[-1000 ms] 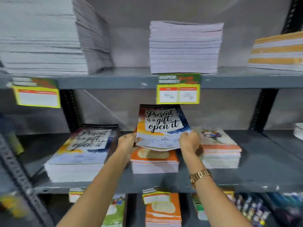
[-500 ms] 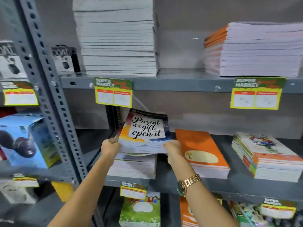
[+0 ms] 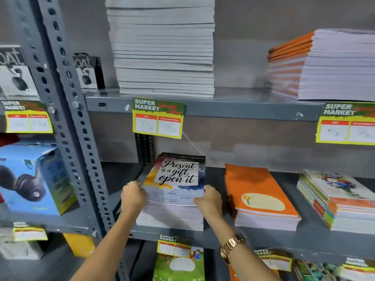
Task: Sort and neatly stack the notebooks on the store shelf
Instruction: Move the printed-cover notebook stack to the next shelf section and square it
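The "Present is a gift, open it" notebook [image 3: 176, 179], held tilted above the left-hand stack [image 3: 170, 217] half a second ago, now lies almost flat on top of that stack, just left of the orange stack [image 3: 261, 199] on the middle shelf [image 3: 263, 238]. The left hand [image 3: 133, 196] is curled closed on the notebook's near left corner and the right hand [image 3: 209, 199] is closed on its near right corner, both lower and nearer the stack than before. Right of the orange stack, a pile of colourful notebooks [image 3: 336, 199] sits unchanged.
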